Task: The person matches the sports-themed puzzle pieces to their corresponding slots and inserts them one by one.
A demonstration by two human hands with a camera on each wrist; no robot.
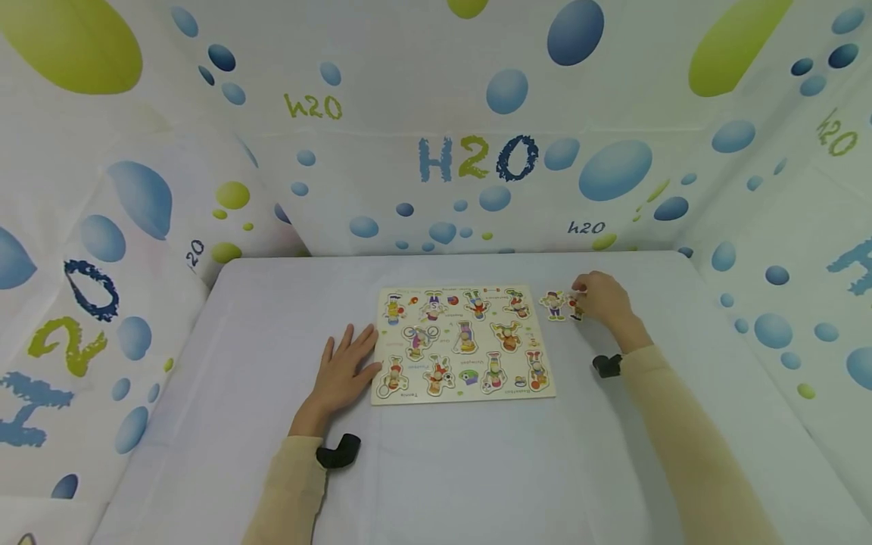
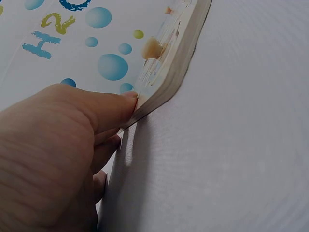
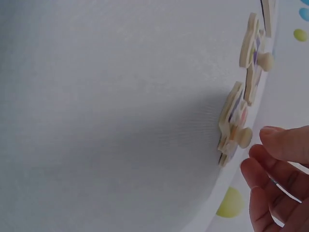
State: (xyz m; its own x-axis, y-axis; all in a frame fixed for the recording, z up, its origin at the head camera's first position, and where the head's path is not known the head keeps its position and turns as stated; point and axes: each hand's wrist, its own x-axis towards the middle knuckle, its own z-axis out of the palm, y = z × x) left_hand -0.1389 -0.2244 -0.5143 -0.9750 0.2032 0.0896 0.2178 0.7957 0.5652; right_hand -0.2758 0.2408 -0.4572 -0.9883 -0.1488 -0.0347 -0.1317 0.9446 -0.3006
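My right hand (image 1: pixel 602 300) sits at the far right of the table (image 1: pixel 225 424), fingers loosely curled and hovering at a loose piece (image 1: pixel 576 306). From the right wrist cam the fingertips (image 3: pixel 280 145) are just off that piece's peg (image 3: pixel 244 137), not closed on it, so nothing is gripped yet as far as I can see. A 2nd piece (image 1: pixel 554 304) lies just left of the first, between it and the board (image 1: pixel 463 344). Both pieces lie flat, pegs up, side by side in a left-right row, close beside the board's far right corner.

My left hand (image 1: pixel 345 371) is flat, fingers straight and spread, pressed against the board's left edge; the left wrist cam shows a fingertip (image 2: pixel 126 99) touching the board's side wall. It holds nothing.

The key relation: the loose pieces are right of the board, so the right hand is much nearer; the left is well apart, across the board's full width. The board's long axis runs left-right. Most slots hold figure pieces.

Writing: the board has small word labels under the figures; the near-left one looks like "Tennis", the rest are too small to read. The backdrop (image 1: pixel 477 159) reads "H2O" large, with smaller "h2o" repeats among blue and green bubbles.
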